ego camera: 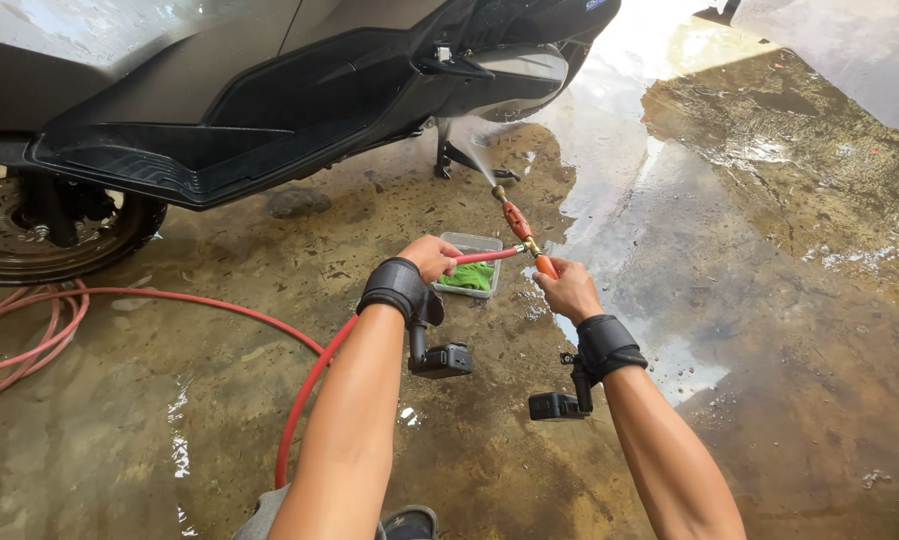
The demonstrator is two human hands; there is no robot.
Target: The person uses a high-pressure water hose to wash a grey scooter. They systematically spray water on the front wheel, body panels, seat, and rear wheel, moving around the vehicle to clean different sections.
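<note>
- A scooter wheel (30, 225) with its brake disc stood on the wet concrete floor (750, 300) at the floor's left edge, and loops of red hose (15, 335) lay coiled just beside it.
- The dark underside of the scooter (270, 110) stretched above the far part of the floor, from the left edge toward the far right.
- The red hose ran across the floor from the coils, curved down toward the near edge, then rose to the left hand (430, 256).
- The left hand was closed around the red hose just behind the nozzle, knuckles up; a black wrist strap (395, 288) circled the wrist and a small black camera (442, 360) hung under it.
- A clear plastic tub (470, 266) with a green cloth (470, 278) inside sat on the floor directly beyond the left hand, partly hidden by it.
- The spray nozzle (518, 222), red-orange with brass fittings, pointed up and away toward the scooter's belly, and a thin fan of water (470, 150) left its tip.
- The kickstand (455, 155) stood on the floor just behind the spray.
- The right hand (567, 290) was closed on the nozzle's orange rear grip, with its own black strap (608, 345) and a second small camera (560, 403) below the wrist.
- Puddles (610, 150) shone on the floor to the right of the hands.
</note>
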